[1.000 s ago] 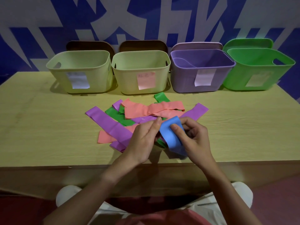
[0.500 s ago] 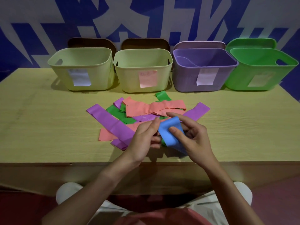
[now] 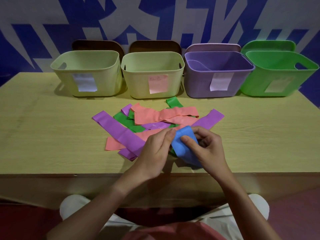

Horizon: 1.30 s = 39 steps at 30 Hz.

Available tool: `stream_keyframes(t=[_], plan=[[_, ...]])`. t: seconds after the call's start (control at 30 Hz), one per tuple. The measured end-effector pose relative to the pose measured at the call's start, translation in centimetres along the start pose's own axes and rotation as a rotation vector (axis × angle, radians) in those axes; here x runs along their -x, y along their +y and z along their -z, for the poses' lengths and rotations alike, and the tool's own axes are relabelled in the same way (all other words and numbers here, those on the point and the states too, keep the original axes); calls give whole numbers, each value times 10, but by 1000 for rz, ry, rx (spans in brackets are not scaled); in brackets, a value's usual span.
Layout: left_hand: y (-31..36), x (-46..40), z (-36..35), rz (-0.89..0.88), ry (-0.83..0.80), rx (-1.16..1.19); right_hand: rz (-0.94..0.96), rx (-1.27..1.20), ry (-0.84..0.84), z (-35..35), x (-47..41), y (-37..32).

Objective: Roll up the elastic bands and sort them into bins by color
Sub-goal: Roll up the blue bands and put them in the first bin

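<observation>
Blue band (image 3: 183, 144) is held up just above the bench (image 3: 43, 135), at the near edge of the band pile, partly rolled at its top w/ a loose tail hanging down toward the bench edge. It is pinched by both hands: left hand (image 3: 155, 149) is closed on its left edge, fingers curled, thumb tip laid against the roll; right hand (image 3: 207, 149) is wrapped round the right side, thumb pressed flat on the front face, fingers curled behind.

Pile is spread flat on the bench, right behind the hands. Long purple band (image 3: 119, 132) is laid diagonally at the pile's left, salmon bands (image 3: 164, 116) are stacked across the middle, green bands (image 3: 135, 125) are tucked beneath, another purple strip (image 3: 209, 117) is angled off the pile's right.

Beyond the pile, four bins are lined up along the far side of the bench: pale yellow bin w/ white label (image 3: 86, 73) far left of pile, pale yellow bin w/ pink label (image 3: 152, 73) straight behind it, purple bin (image 3: 218, 73) behind-right, green bin (image 3: 280, 73) far right. What's inside the bins can't be told from here.
</observation>
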<state>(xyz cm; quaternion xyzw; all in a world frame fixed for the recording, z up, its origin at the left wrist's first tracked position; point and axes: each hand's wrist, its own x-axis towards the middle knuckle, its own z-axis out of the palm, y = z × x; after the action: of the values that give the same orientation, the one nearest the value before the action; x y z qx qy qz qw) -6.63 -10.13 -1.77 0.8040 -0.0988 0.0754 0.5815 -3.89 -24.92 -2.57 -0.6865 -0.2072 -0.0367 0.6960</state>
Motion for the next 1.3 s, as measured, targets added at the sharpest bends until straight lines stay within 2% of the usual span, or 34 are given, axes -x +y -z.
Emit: stream_keyframes(t=[0.13,0.23,0.3,0.4,0.5,0.67,0.73,0.93,1.17,1.3], plan=[[11,-3,-1,166,25,228,-18,-42,2,2,0,0],[17,-6,1,290,-35,538,-1,-49,9,2,-2,-2],[20,-7,3,331,-86,606,12,-36,29,0,-4,-4],[19,-10,3,336,-60,450,-1,-39,57,-1,-6,-6],[11,-9,3,193,12,121,-13,-35,47,2,-5,-5],[2,-5,7,32,-47,-27,-24,-29,23,1,-5,-3],[0,-6,6,1,-13,-86,-16,-5,20,0,-5,-2],[6,-11,1,-42,101,-76,-7,37,16,-3,-3,-3],[24,-16,-6,101,154,296,58,70,17,-8,-4,-11],[30,-18,-9,109,153,382,72,90,41,-10,-5,-10]])
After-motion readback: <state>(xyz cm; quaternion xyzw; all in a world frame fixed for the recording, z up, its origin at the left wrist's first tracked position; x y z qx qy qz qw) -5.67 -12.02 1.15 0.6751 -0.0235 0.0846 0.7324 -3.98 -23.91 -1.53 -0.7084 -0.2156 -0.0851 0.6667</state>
